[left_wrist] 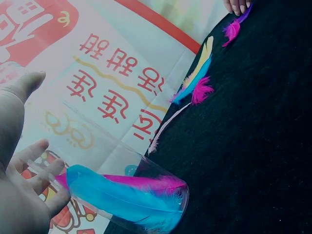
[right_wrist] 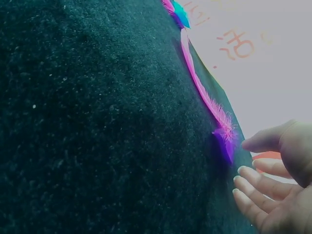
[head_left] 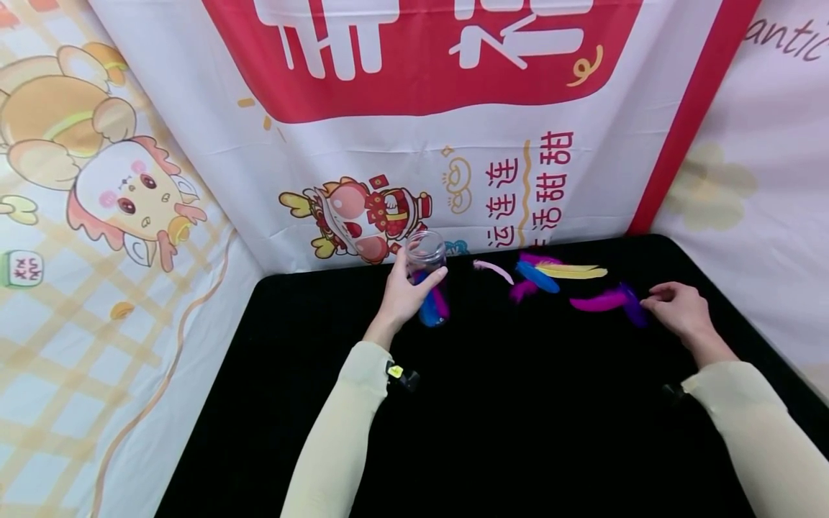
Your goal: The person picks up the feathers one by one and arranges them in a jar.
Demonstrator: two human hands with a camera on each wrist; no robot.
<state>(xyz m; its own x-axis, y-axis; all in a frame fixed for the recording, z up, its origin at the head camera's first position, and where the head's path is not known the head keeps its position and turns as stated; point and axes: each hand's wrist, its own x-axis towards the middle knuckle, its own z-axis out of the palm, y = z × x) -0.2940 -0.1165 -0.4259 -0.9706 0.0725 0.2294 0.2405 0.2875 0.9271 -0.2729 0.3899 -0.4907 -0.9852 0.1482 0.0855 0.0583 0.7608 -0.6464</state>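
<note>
My left hand [head_left: 404,293] grips a clear jar [head_left: 427,248] at the back of the black table, with thumb and fingers on either side of it. A blue feather [left_wrist: 122,197] and a magenta feather [left_wrist: 146,182] lie inside the jar. Over at the right, my right hand [head_left: 681,311] hovers beside a purple feather [head_left: 633,305], its fingertips close to the feather's edge. The right wrist view has the thumb and fingers apart with nothing between them. A magenta feather [head_left: 597,301] lies against the purple one.
Between the hands, a yellow feather [head_left: 573,271], a blue feather [head_left: 539,277] and magenta feathers [head_left: 523,291] lie bunched near the table's back edge. A pale pink feather [head_left: 494,270] is closer to the jar. Behind the black table [head_left: 518,417] hangs a printed cloth [head_left: 401,151].
</note>
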